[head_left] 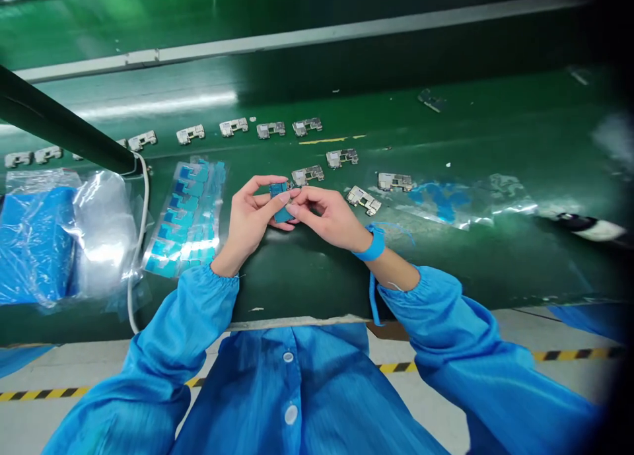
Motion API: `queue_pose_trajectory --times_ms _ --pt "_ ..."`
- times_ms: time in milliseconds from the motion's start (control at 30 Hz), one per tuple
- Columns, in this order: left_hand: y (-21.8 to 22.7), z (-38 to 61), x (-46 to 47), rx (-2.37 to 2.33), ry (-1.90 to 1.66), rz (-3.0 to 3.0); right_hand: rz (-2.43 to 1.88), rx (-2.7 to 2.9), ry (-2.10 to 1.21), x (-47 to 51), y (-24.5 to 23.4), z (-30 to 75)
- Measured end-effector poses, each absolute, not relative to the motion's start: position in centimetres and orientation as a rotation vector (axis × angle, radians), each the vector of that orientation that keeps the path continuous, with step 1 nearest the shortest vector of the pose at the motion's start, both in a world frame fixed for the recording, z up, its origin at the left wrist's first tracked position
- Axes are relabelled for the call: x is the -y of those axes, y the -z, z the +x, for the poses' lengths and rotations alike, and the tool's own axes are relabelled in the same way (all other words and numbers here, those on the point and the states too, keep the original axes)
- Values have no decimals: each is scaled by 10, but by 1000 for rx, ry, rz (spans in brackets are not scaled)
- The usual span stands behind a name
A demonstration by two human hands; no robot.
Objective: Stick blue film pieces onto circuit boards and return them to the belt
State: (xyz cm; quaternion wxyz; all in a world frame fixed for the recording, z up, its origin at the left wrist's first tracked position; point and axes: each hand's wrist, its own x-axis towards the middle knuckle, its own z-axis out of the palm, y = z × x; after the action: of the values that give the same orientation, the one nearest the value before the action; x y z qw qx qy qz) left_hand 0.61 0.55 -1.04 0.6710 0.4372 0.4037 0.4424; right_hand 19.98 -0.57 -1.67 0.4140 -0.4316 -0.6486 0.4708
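We hold a small blue piece (282,201) pinched between both our hands, left hand (252,217) and right hand (329,217), fingertips meeting on it, above the green desk (307,277). It may be a film-covered part. Left of it lies a sheet of blue stickers (185,217); beyond it lie metal boards (308,174).
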Motion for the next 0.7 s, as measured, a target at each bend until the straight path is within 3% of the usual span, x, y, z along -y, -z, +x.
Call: queue_pose_trajectory --times_ms 100,333,533,700 --pt "6 5 -9 -920 -977 968 -1153 1630 -1172 -31 8 225" --pt "0 -7 -20 -1019 -1224 963 -1978 1863 -268 -180 -13 277" --pt "2 -15 -32 -1104 -1280 916 -1667 2471 -453 -223 4 193" --pt "14 -14 -35 -1120 -1293 901 -1592 2227 -763 -231 0 172"
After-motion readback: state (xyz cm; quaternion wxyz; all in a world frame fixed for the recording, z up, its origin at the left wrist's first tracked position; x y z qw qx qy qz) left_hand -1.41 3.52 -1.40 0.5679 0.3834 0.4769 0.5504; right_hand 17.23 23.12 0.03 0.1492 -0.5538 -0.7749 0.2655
